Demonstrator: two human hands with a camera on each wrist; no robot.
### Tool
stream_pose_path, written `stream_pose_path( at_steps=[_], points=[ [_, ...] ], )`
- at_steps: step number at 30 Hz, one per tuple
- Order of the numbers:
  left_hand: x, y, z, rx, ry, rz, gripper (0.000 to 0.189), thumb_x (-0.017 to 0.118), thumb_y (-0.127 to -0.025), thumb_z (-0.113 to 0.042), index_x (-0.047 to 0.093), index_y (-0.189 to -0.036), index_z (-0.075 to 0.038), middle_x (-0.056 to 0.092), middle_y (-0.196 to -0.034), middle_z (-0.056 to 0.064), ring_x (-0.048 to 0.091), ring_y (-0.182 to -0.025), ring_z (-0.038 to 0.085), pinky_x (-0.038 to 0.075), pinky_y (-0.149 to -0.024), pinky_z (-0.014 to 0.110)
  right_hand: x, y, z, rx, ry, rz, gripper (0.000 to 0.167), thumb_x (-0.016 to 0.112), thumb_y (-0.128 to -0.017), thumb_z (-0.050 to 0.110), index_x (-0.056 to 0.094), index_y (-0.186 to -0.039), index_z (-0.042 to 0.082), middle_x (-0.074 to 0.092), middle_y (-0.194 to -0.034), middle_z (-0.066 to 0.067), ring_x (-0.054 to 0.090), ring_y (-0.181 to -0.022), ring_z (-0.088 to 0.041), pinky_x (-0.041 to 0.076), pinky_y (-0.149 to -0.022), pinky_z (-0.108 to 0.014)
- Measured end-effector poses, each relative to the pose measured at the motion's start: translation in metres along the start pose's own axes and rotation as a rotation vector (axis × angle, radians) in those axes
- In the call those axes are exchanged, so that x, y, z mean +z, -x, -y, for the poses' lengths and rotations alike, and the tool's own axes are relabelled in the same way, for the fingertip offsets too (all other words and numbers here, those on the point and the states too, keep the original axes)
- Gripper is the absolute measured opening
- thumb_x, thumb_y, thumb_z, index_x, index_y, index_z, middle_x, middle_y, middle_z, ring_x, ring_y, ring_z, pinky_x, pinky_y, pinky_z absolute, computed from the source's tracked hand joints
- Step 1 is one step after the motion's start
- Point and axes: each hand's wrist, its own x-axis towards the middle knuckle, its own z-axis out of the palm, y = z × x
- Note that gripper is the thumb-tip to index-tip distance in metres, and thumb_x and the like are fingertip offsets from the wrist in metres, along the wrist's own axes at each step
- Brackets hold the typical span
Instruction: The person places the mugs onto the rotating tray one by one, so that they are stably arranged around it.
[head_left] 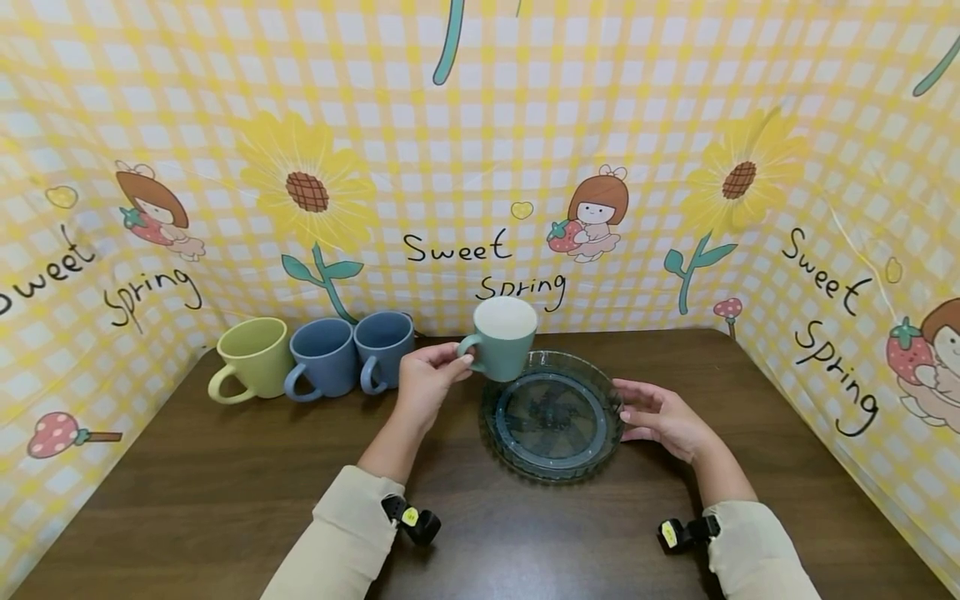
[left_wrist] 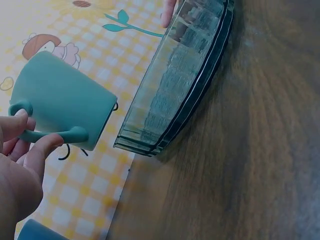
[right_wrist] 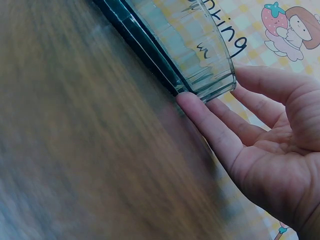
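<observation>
In the head view my left hand [head_left: 429, 379] pinches the handle of a green mug [head_left: 504, 346] with a white inside. The mug is held upright at the far left rim of a round, dark, see-through tray [head_left: 551, 473], overlapping that rim in this view. From the left wrist, the mug [left_wrist: 60, 97] shows beside the tray's ribbed clear wall [left_wrist: 165, 90], and thumb and fingers meet on its handle. My right hand [head_left: 667, 419] touches the tray's right side with extended fingers. In the right wrist view, one fingertip [right_wrist: 190, 102] lies at the tray's lower edge.
A yellow-green mug [head_left: 253, 358] and two blue mugs [head_left: 324, 358] stand in a row at the back left of the brown wooden table [head_left: 225, 500], handles toward the front left. Behind them hangs a yellow checked cloth [head_left: 420, 167] that also covers both sides.
</observation>
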Motion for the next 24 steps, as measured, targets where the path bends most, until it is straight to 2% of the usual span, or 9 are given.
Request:
stream_pose_path(
  at_steps=[5,12,20,24],
  points=[
    [0.005,0.0,-0.001,-0.004,-0.007,0.018,0.02,0.072,-0.083,0.009,0.068,-0.102,0.015,0.071,-0.096,0.024,0.071,-0.082,0.02,0.06,-0.072,0.032,0.0,0.0,0.0,0.001,-0.001,0.001,0.064,0.061,-0.094,-0.001,0.026,-0.148,-0.009,0.028,-0.147,-0.035,0.059,-0.108,-0.019,0.058,-0.082,-0.043],
    [0.008,-0.001,0.0,-0.029,-0.001,0.037,0.019,0.07,-0.085,0.009,0.068,-0.102,0.014,0.071,-0.096,0.021,0.07,-0.09,0.028,0.06,-0.073,0.032,0.0,0.0,0.0,-0.001,0.002,0.0,0.064,0.06,-0.094,-0.001,0.026,-0.148,-0.01,0.028,-0.146,-0.036,0.059,-0.109,-0.019,0.058,-0.082,-0.043],
    [0.01,-0.006,0.005,-0.08,0.007,0.059,0.02,0.07,-0.085,0.009,0.069,-0.104,0.013,0.072,-0.092,0.014,0.071,-0.086,0.023,0.06,-0.074,0.034,0.0,0.001,0.001,0.009,0.006,-0.006,0.064,0.061,-0.094,0.0,0.027,-0.148,-0.008,0.028,-0.147,-0.035,0.057,-0.11,-0.02,0.058,-0.082,-0.043],
    [0.011,-0.01,0.008,-0.075,0.011,0.078,0.02,0.071,-0.084,0.009,0.068,-0.103,0.014,0.072,-0.088,0.01,0.071,-0.084,0.021,0.06,-0.073,0.033,0.001,0.001,0.002,0.009,0.007,-0.006,0.065,0.061,-0.094,0.0,0.027,-0.148,-0.009,0.028,-0.147,-0.035,0.058,-0.109,-0.019,0.058,-0.082,-0.043]
  ],
)
